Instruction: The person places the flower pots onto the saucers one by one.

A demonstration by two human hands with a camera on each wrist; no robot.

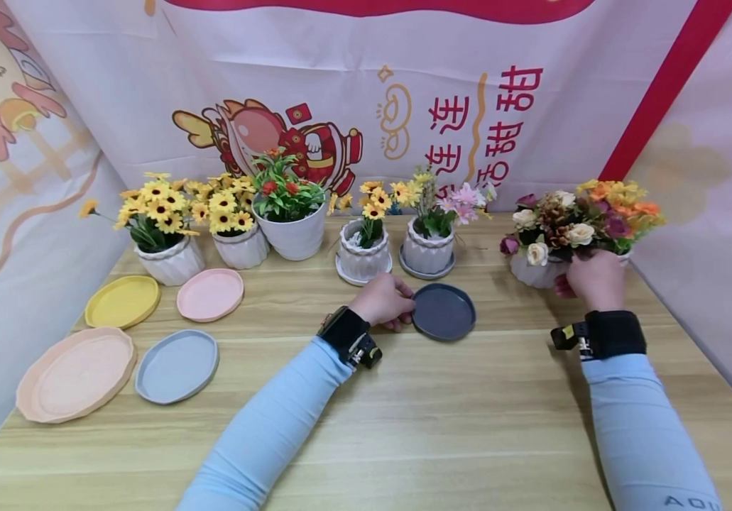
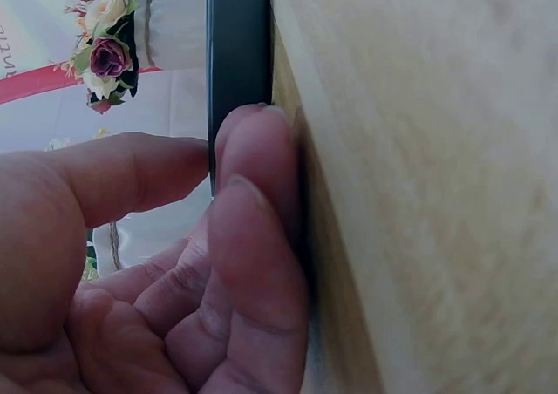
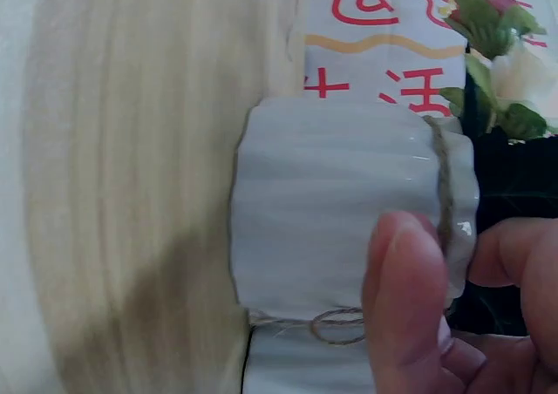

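My left hand point(image 1: 383, 301) pinches the left edge of a round dark grey saucer point(image 1: 445, 312). In the left wrist view the thumb lies on the upper side of the saucer point(image 2: 237, 54), and the fingertips are at its lower edge, close against the table. At the right, my right hand point(image 1: 598, 280) holds the rim of a white ribbed pot point(image 1: 534, 273) filled with cream and purple roses. The right wrist view has one digit on the outer wall of this pot point(image 3: 331, 211) and another over its rim, near the twine band. Leaves partly hide the inner fingertip.
A pot with orange flowers point(image 1: 637, 202) stands beside the roses. Two small pots point(image 1: 366, 262) point(image 1: 428, 248) rest on saucers at the back middle. Further left are two sunflower pots point(image 1: 170, 262) point(image 1: 242, 248) and a red-flowered pot point(image 1: 294, 234). Several coloured saucers point(image 1: 177, 365) lie at the left.
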